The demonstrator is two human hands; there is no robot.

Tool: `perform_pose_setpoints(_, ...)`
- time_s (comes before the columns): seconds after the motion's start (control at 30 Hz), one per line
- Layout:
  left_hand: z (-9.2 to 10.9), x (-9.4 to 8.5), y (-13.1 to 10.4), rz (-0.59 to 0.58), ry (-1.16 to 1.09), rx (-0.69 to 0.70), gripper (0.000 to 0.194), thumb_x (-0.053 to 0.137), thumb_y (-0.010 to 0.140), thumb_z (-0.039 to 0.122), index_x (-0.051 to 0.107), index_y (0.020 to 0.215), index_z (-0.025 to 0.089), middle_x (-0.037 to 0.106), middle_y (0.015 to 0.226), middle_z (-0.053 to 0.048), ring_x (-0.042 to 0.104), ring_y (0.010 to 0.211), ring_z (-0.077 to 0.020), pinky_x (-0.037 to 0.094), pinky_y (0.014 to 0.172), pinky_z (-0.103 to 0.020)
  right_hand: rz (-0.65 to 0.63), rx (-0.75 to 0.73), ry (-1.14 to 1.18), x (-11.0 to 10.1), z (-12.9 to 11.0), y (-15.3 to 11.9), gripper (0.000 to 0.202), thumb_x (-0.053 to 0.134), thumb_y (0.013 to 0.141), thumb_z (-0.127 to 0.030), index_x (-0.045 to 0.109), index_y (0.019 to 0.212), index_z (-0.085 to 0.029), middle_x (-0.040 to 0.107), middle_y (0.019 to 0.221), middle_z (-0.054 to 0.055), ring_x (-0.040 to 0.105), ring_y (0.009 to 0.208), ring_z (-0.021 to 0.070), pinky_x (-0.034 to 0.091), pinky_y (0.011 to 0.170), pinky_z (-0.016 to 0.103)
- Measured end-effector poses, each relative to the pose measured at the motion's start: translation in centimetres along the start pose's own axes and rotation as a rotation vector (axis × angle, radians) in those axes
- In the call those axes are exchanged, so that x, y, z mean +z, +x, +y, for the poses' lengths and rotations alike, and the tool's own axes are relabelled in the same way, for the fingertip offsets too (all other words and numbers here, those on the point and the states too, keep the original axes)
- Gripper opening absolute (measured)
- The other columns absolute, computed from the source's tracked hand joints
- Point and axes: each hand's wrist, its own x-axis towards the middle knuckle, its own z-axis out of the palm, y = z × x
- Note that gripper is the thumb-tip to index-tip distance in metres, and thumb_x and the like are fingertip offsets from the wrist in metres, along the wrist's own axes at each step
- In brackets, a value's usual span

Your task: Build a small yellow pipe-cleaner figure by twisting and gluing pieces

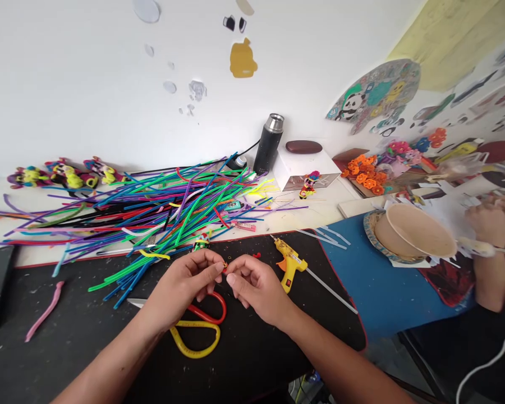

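Note:
Over the black mat (92, 348), my left hand (187, 286) and my right hand (256, 289) meet with fingertips pinched. Between them is a tiny red and yellow piece (225, 267), perhaps bent pipe cleaner; the fingers hide most of it. Scissors with one red and one yellow handle (196, 352) lie below, their blades partly under my left wrist. A yellow hot glue gun (292, 262) with a clear glue stick rests right of my right hand. Just behind my hands are a small red scrap (256, 255) and a small green and red figure (201, 241).
A pile of coloured pipe cleaners (151, 207) covers the back left, near several finished figures (69, 175). Behind stand a black thermos (269, 145) and a white box (305, 165). At right, another person's hand (488, 221) works beside a beige bowl (418, 233).

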Motion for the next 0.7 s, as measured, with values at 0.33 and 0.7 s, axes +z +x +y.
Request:
perform_pose_setpoints(0.33,-0.16,0.48,-0.17,-0.032,-0.037,-0.004,0.04,0.079,0.085,0.056,0.067,0.088,0.018,0.061,0.071,0.003,0.05,0.054,-0.0093,0.035,0.046,-0.019,0.045,-0.027,-0.041,0.12,-0.06,0.09,0.032,0.069,0.095,-0.05,0.061,0.089,-0.02,0.055,0.061,-0.006,0.044,0.048,0.0086,0.035,0.045,0.022)
perform_pose_setpoints(0.7,-0.07,0.48,-0.25,-0.044,0.008,-0.02,0.04,0.077,0.085,0.057,0.067,0.087,0.019,0.062,0.069,0.003,0.053,0.053,-0.0104,0.036,0.047,-0.02,0.074,-0.045,-0.05,-0.58,0.09,-0.01,0.029,0.068,0.095,-0.047,0.063,0.089,-0.02,0.053,0.059,-0.007,0.043,0.047,0.0087,0.036,0.044,0.022)
